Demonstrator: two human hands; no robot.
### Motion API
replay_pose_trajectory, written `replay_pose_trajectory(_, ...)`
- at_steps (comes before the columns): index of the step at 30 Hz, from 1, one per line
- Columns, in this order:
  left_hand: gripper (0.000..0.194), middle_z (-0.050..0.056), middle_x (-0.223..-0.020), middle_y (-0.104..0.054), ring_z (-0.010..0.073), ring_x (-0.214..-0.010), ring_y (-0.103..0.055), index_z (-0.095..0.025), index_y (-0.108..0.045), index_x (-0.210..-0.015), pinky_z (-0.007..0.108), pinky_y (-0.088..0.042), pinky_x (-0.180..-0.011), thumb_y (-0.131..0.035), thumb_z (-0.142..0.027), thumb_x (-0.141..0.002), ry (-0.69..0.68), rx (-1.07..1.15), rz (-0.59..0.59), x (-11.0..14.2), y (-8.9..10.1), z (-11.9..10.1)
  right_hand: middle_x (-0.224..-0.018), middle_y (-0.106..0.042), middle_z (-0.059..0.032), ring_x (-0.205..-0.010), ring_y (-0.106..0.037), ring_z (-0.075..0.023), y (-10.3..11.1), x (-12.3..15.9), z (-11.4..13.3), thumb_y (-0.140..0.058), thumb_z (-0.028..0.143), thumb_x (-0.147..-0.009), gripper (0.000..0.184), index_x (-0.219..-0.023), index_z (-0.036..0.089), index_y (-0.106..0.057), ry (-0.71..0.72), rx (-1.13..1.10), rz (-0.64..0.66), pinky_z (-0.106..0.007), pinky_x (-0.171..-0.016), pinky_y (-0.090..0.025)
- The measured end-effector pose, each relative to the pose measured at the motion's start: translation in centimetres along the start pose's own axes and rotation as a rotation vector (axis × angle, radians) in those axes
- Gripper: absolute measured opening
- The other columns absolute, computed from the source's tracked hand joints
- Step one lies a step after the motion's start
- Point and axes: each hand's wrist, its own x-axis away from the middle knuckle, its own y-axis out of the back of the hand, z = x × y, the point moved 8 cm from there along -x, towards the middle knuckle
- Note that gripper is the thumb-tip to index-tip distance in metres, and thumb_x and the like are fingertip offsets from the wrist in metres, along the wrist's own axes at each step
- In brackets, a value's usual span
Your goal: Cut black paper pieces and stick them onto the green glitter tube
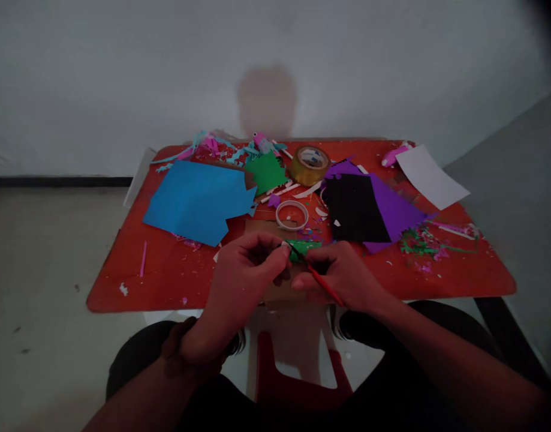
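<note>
My left hand [250, 270] is closed in a pinch near the front middle of the table. A tiny white piece [285, 245] shows between its thumb and forefinger; what it is cannot be made out. My right hand [342, 273] grips red-handled scissors [322, 283], whose dark blades point left to the pinched fingertips. Just behind the blades is a bright green piece [309, 246]. Below both hands lies a brown cardboard sheet [279, 293], partly hidden by them.
On the red table [117, 282] are a blue sheet [194, 201], a black sheet [356, 207], purple paper [396, 210] and white paper [432, 177]. A wide tape roll [309, 166], a narrow tape roll [292, 216], green paper [267, 172] and shredded scraps [419, 243] lie around. A wall stands behind.
</note>
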Motion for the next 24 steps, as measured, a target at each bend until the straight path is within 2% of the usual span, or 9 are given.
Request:
replay_pose_trajectory(7, 0.015, -0.003, -0.061, -0.066, 0.0093, -0.055, -0.058, -0.018, -0.068, -0.08, 0.02, -0.047, -0.054, -0.076, -0.027, -0.09, -0.007, -0.007, 0.007, -0.1, 0.0, -0.1, -0.057, -0.025, 0.0058, -0.056, -0.023, -0.0086, -0.1, -0.1, -0.4, -0.072, 0.094, -0.07, 0.083, -0.052, 0.022, -0.035, 0.01, 0.03, -0.01, -0.025, -0.046, -0.015)
replay_pose_trajectory(13, 0.014, -0.001, -0.079, -0.074, 0.0108, -0.064, -0.067, -0.02, -0.064, -0.086, 0.022, -0.054, -0.061, -0.069, -0.027, -0.097, -0.097, -0.025, 0.048, -0.2, -0.1, -0.9, -0.057, -0.034, 0.0047, -0.058, -0.029, -0.0101, 1.3, -0.1, 0.1, -0.066, 0.094, -0.077, 0.079, -0.056, 0.021, -0.043, 0.07, 0.165, -0.102, -0.025, -0.05, -0.021)
replay_pose_trajectory(17, 0.013, -0.004, -0.067, -0.068, 0.0108, -0.058, -0.065, -0.021, -0.063, -0.086, 0.022, -0.052, -0.056, -0.069, -0.026, -0.096, -0.093, -0.079, 0.067, -0.2, -0.2, -1.0, -0.059, -0.042, 0.0039, -0.058, -0.034, -0.0108, 2.2, 0.1, 0.7, -0.069, 0.087, -0.082, 0.073, -0.062, 0.02, -0.05, 0.117, 0.333, -0.151, -0.027, -0.053, -0.024)
replay_pose_trajectory(24, 0.012, -0.005, -0.06, -0.063, 0.0096, -0.051, -0.059, -0.021, -0.065, -0.088, 0.02, -0.047, -0.05, -0.073, -0.028, -0.092, -0.02, -0.08, 0.077, -0.1, -0.4, -0.2, -0.056, -0.044, 0.0042, -0.055, -0.036, -0.0101, 2.4, 0.2, 1.3, -0.066, 0.086, -0.085, 0.072, -0.06, 0.021, -0.046, 0.158, 0.435, -0.151, -0.027, -0.053, -0.023)
